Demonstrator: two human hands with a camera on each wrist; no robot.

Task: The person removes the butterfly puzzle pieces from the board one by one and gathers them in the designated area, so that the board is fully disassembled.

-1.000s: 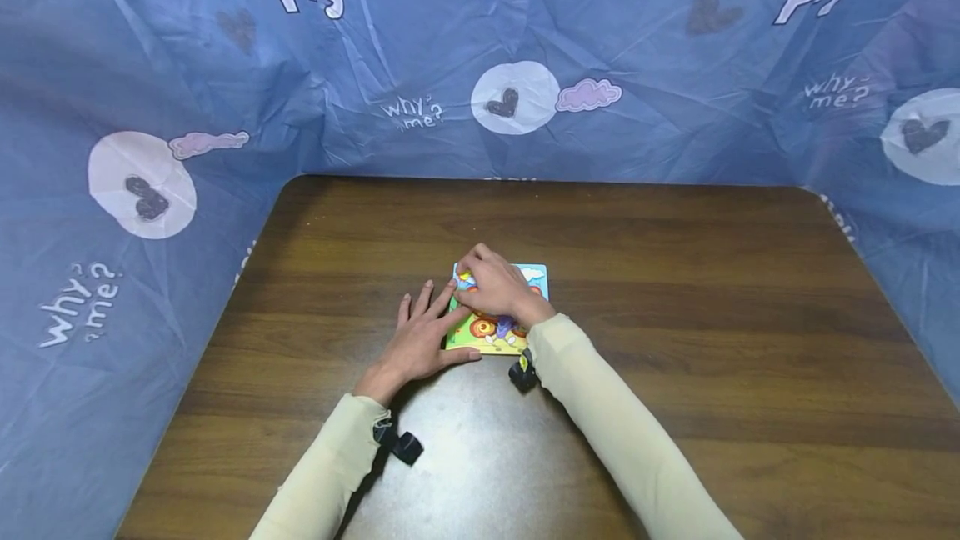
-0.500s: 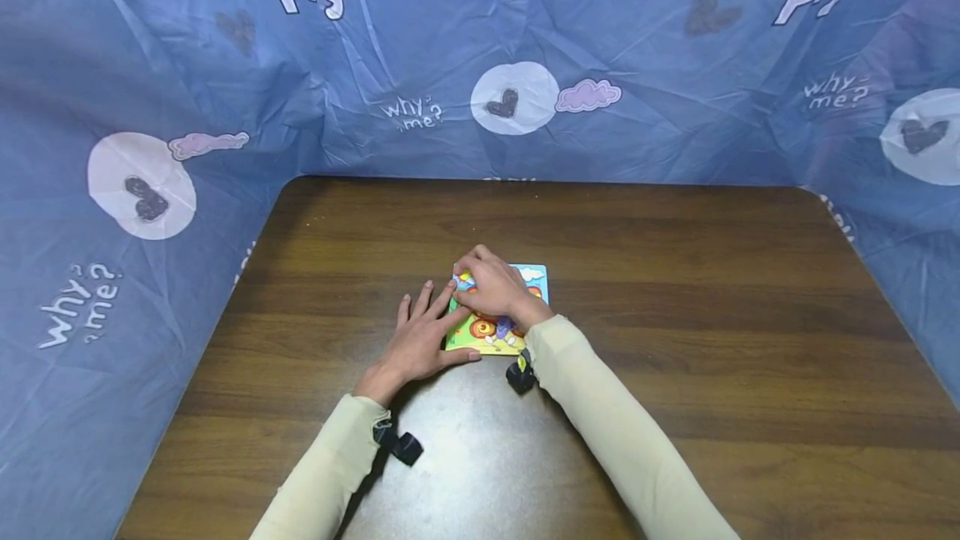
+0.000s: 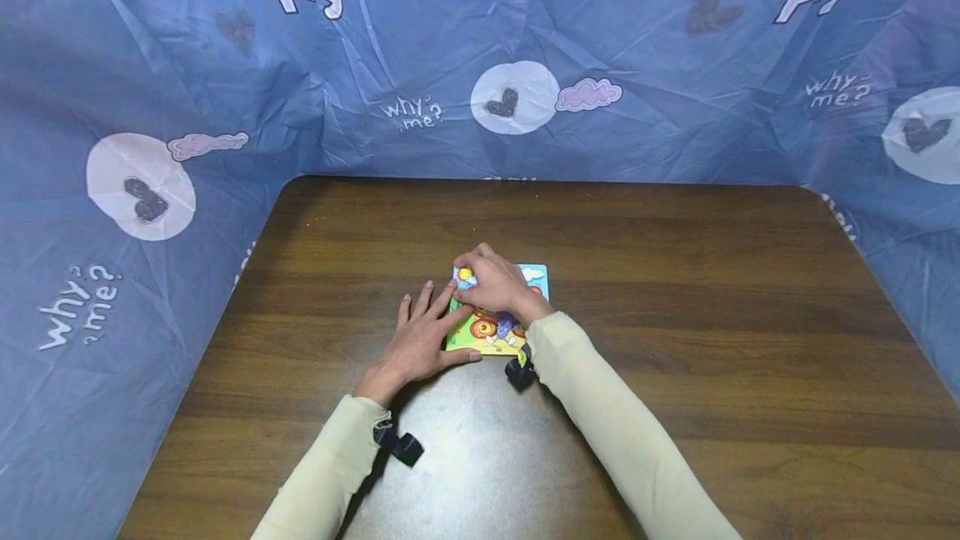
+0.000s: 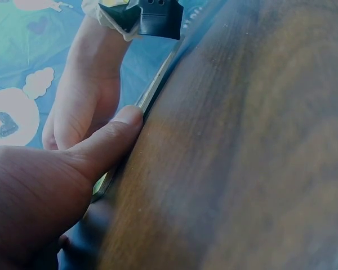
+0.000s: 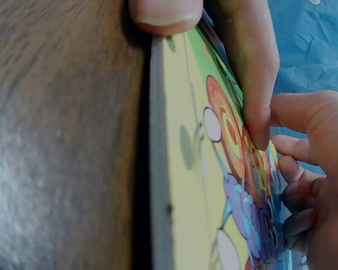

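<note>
Blue printed sheeting (image 3: 150,90) is hung around the dark wooden counter (image 3: 675,340). Left of centre in the head view, the left hand (image 3: 420,340) is laid flat with fingers straight, its thumb pressed against the near edge of a colourful picture puzzle board (image 3: 487,332). The board is lying flat at the counter's centre. Just right of it, the right hand (image 3: 491,286) is curled over the board's far left part, fingertips pressed on its surface.
</note>
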